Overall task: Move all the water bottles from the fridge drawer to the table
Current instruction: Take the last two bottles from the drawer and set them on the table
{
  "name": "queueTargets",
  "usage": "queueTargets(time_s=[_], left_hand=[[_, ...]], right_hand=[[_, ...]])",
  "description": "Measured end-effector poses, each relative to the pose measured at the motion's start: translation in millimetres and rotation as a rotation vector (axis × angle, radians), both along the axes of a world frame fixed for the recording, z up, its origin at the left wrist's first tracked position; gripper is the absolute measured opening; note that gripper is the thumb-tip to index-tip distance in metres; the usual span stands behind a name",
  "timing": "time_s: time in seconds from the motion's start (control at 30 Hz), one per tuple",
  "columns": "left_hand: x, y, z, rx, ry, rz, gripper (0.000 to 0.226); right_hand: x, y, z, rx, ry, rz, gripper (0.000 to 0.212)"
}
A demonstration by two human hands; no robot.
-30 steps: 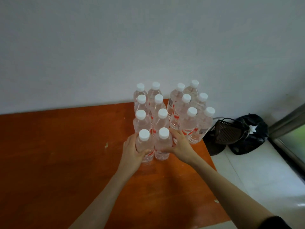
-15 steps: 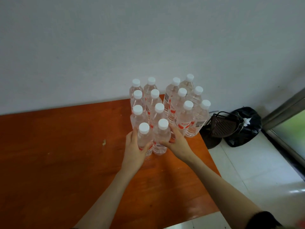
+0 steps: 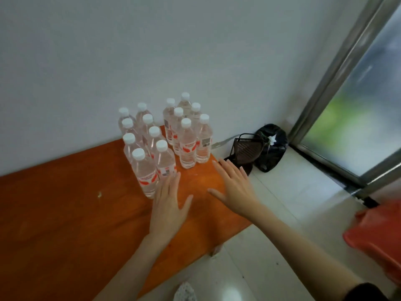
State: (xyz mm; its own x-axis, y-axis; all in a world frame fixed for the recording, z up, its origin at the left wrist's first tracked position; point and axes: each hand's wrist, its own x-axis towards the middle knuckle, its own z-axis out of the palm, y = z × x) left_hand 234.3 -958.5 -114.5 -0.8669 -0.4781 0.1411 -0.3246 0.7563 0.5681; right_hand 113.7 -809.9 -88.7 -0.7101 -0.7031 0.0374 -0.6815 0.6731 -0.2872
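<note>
Head view, looking down at an orange table (image 3: 65,213) set against a white wall. Both hands are flat w/ fingers straight and spread, holding nothing. Left hand (image 3: 168,205) is over the table; its fingertips are just beside the base of the nearest bottle (image 3: 145,172), can't tell if touching. Right hand (image 3: 235,187) is over the table's right edge, fingers pointing up-left toward the bottles (image 3: 165,135), apart from them. 14 clear capped bottles stand upright beyond the fingertips in 2 clusters near the wall. Past the right fingertips, on the floor: a dark basket (image 3: 245,151) and black bag (image 3: 271,148). Window frame far right; blurry red item (image 3: 377,235) at right edge
</note>
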Motion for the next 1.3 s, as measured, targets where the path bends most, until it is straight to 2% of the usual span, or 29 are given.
queueTargets(time_s=[0.13, 0.3, 0.57, 0.8, 0.93, 1.3], left_hand=[[-10.6, 59.9, 31.5, -0.266, -0.034, -0.258, 0.073], [-8.6, 173.0, 63.6, -0.395, 0.004, -0.505, 0.075], [2.1, 369.3, 97.3, -0.438, 0.176, -0.851, 0.072], [-6.2, 528.5, 111.2, -0.453, 0.285, -1.126, 0.073], [-14.5, 616.0, 104.5, -0.444, 0.303, -1.252, 0.074], [-68.7, 847.0, 103.2, -0.413, 0.288, -1.426, 0.075]], right_hand=[[25.7, 94.6, 22.2, 0.056, 0.166, -0.104, 0.084], [76.1, 231.8, 44.7, 0.115, 0.308, -0.342, 0.088], [170.6, 432.9, 86.8, 0.169, 0.368, -0.751, 0.091], [227.1, 572.8, 95.5, 0.161, 0.367, -1.049, 0.092], [237.2, 645.5, 89.1, 0.188, 0.347, -1.175, 0.090], [210.9, 848.7, 88.7, 0.233, 0.294, -1.387, 0.091]])
